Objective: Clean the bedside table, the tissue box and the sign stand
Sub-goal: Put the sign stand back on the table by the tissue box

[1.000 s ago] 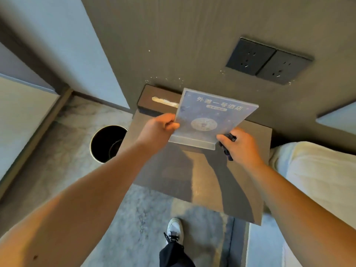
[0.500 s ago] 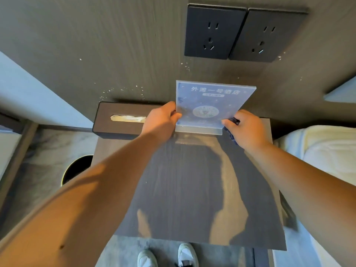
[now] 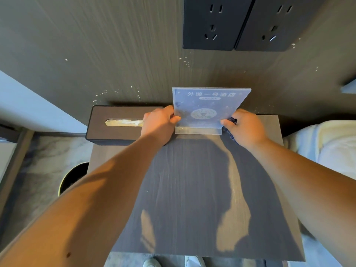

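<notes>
The clear acrylic sign stand (image 3: 208,106) with a blue card stands upright at the back of the dark wood bedside table (image 3: 192,189), close to the wall. My left hand (image 3: 159,124) pinches its left edge. My right hand (image 3: 244,128) touches its right edge with the thumb while a dark blue cloth (image 3: 230,124) is bunched in the fingers. The brown tissue box (image 3: 115,124) lies at the table's back left, a tissue showing in its slot; my left hand covers its right end.
Two black wall sockets (image 3: 237,22) sit on the wood panel above the sign. A round black bin (image 3: 74,177) stands on the marble floor to the left. White bedding (image 3: 331,147) lies to the right. My shoes show below the table's front edge.
Both hands carried the sign stand from above the table's middle back toward the wall and brought its base down onto the table top. The camera moved closer.
</notes>
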The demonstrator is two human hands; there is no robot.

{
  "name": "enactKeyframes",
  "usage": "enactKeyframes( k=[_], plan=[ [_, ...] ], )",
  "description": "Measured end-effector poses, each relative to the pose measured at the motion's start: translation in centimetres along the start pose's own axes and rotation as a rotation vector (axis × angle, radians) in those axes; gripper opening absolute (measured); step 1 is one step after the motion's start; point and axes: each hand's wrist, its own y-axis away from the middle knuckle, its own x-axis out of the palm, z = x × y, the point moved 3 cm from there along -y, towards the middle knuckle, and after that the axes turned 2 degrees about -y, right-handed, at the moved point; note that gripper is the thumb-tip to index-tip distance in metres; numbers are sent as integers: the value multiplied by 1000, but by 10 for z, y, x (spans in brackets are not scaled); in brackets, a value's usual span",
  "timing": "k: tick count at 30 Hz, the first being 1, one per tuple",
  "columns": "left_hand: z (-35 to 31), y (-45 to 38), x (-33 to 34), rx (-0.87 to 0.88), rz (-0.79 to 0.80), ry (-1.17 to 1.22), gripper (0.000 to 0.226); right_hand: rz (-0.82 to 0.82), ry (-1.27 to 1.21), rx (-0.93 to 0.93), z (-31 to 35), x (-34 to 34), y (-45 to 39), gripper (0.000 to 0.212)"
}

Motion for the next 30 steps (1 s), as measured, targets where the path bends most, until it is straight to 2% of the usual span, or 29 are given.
enactKeyframes(
  k=[3,13,19,22,25,30],
  plan=[
    [3,-5,1,40,2,-54,21,9,-29,23,-3,6,0,11],
    [14,-11,10,41,31,-145,23,61,139,34,-11,11,-4,18],
    [14,-8,9,42,43,-110,18,65,180,35,-7,8,-5,19],
    [18,-3,6,-11,44,-13,31,67,160,60,-9,4,-1,13],
    [18,9,-3,22,1,-25,46,64,75,118,-16,-4,9,10],
    [30,49,-16,83,-116,-111,25,26,90,143,-16,-17,44,11]
  ],
)
